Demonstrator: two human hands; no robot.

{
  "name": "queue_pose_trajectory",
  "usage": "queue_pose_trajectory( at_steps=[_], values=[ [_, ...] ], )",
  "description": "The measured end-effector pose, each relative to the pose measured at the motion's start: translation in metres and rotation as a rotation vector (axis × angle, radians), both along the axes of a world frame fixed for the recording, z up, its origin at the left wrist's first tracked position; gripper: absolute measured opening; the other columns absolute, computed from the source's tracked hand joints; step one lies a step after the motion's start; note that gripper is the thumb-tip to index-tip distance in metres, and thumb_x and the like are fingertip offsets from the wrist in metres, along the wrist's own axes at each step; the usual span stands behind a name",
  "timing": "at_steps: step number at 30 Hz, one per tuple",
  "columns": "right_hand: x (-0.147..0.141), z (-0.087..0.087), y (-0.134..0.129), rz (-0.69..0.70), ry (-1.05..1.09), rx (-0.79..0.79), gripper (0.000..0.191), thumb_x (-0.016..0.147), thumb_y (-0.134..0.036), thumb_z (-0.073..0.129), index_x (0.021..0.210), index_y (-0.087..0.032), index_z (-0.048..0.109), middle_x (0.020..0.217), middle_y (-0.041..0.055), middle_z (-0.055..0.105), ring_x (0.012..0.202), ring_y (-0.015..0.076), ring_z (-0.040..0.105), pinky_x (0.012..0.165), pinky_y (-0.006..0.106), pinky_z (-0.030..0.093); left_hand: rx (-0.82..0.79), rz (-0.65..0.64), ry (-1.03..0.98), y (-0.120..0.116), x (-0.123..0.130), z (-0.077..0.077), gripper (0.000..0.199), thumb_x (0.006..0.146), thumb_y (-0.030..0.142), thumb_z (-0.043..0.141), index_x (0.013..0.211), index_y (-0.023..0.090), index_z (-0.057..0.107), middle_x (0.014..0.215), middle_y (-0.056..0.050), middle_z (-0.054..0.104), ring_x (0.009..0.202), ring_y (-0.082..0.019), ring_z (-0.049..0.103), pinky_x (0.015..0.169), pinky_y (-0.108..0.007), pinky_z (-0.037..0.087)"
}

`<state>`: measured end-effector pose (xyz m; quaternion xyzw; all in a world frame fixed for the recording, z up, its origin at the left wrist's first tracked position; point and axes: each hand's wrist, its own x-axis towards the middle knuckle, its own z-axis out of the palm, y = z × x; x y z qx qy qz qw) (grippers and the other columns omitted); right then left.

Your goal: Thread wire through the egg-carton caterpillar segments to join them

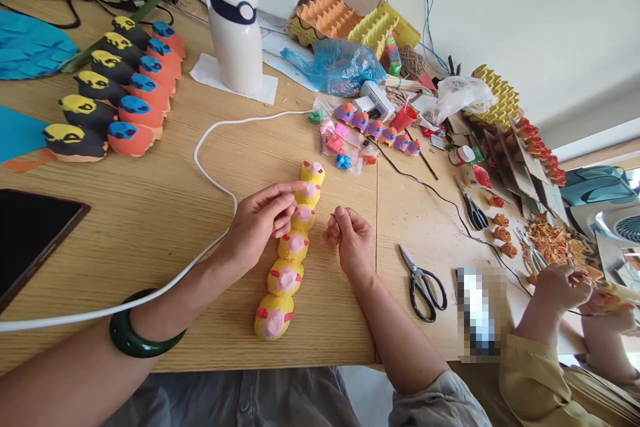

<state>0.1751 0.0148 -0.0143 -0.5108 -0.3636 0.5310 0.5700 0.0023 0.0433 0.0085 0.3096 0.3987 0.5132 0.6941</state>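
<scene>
A row of yellow bumps with pink and red patches (283,278) lies lengthwise on the wooden table, its far bump bearing a small dark mark. My left hand (263,217) is beside its upper part, index finger stretched over the second bump from the far end, the other fingers curled; nothing shows in its grip. To the right of the row, my right hand (349,235) is closed in a pinch above the table. A tiny dark bit shows at its fingertips, too small to name.
Black-handled scissors (424,288) lie right of my right hand. A white cable (203,250) crosses my left forearm. Painted carton rows (143,107) and a white bin (235,33) stand behind. At right, another person's hands (560,290) work near orange scraps.
</scene>
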Motion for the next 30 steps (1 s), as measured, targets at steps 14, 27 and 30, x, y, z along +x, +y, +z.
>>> queue_pose_trajectory(
  at_steps=[14, 27, 30],
  values=[
    [-0.005, 0.005, -0.007, 0.043, -0.015, -0.001, 0.048, 0.081, -0.064, 0.082, 0.065, -0.022, 0.066, 0.054, -0.0072, 0.049, 0.047, 0.0081, 0.038, 0.051, 0.026, 0.053, 0.24, -0.164, 0.448, -0.014, -0.002, 0.006, 0.032, 0.086, 0.049, 0.08, 0.1, 0.02, 0.085, 0.08, -0.004, 0.073, 0.066, -0.015, 0.058, 0.062, -0.026, 0.05],
    [-0.008, 0.005, -0.01, 0.082, -0.052, -0.034, 0.052, 0.083, -0.068, 0.079, 0.065, -0.022, 0.064, 0.055, -0.0067, 0.049, 0.048, 0.0086, 0.045, 0.053, 0.026, 0.048, 0.022, -0.182, -0.025, -0.014, 0.005, 0.008, 0.027, 0.097, 0.043, 0.07, 0.096, 0.019, 0.083, 0.071, 0.002, 0.048, 0.052, -0.007, 0.032, 0.046, -0.022, 0.032],
    [-0.009, 0.006, -0.011, 0.096, -0.041, -0.032, 0.051, 0.086, -0.066, 0.078, 0.065, -0.021, 0.065, 0.056, -0.0064, 0.05, 0.049, 0.0087, 0.048, 0.053, 0.026, 0.046, 0.01, -0.191, 0.009, -0.014, 0.005, 0.009, 0.029, 0.099, 0.043, 0.065, 0.099, 0.02, 0.082, 0.069, 0.002, 0.047, 0.051, -0.007, 0.03, 0.048, -0.023, 0.032]
  ],
)
